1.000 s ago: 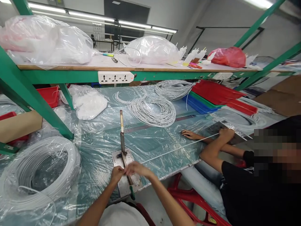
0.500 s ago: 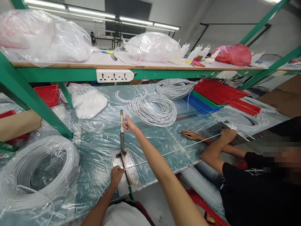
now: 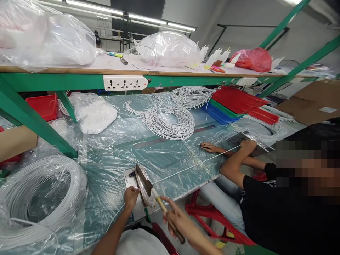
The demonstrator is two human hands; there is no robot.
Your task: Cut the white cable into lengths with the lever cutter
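Note:
My left hand [image 3: 131,197] pinches the pale cable [image 3: 117,213] beside a small metal cutter base [image 3: 135,175] at the table's front edge. My right hand [image 3: 176,219] is wrapped round the long handle [image 3: 162,204] of the cutter, which is swung down toward me. The cutter's dark blade [image 3: 145,181] lies low over the base. From the cutter a straight white cable length [image 3: 196,164] runs right to the fist of a person [image 3: 249,146], whose other hand [image 3: 211,147] lies flat on the table.
A large cable coil [image 3: 77,191] lies at the left, and another coil [image 3: 170,132] at the middle back. Stacked red, green and blue trays [image 3: 236,101] stand back right. A green shelf frame [image 3: 79,83] crosses above, holding plastic bags [image 3: 170,49]. A red stool [image 3: 198,212] is below right.
My right hand has brought the cutter's handle down from upright toward me, lowering the blade onto the base. My left hand is nearly unmoved. The view has shifted slightly.

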